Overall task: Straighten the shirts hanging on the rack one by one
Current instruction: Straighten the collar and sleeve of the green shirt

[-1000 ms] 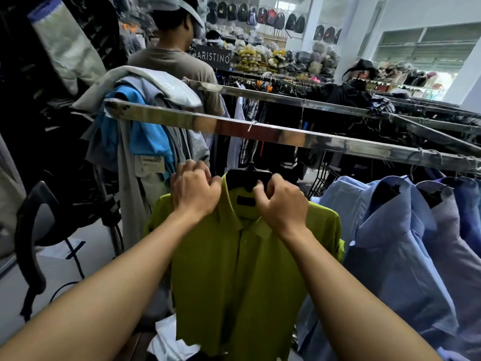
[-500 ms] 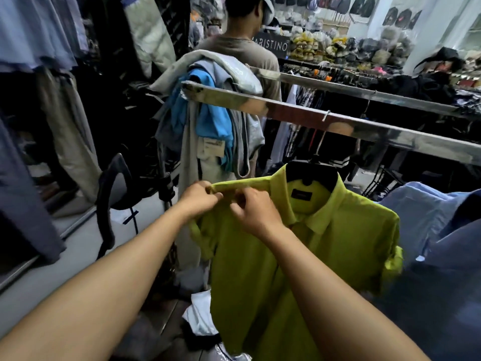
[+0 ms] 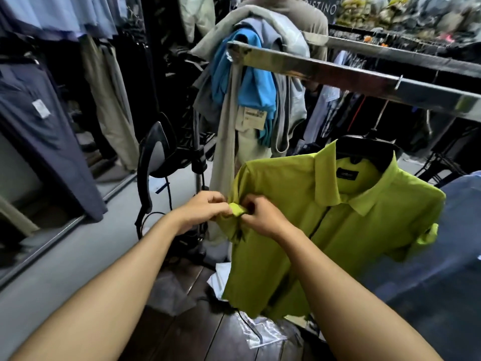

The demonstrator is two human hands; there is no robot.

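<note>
Found lime-green shirt (image 3: 338,243) hung on a black hanger (image 3: 364,147) beneath the chrome rail (image 3: 338,74), beside a pale blue shirt (image 3: 458,201). Noted left hand (image 3: 200,212) and right hand (image 3: 263,217) together at its sleeve cuff (image 3: 237,209), fingers curled, pinching the rolled fabric. Recorded loose garments (image 3: 250,82) draped over the rail's end.
</note>
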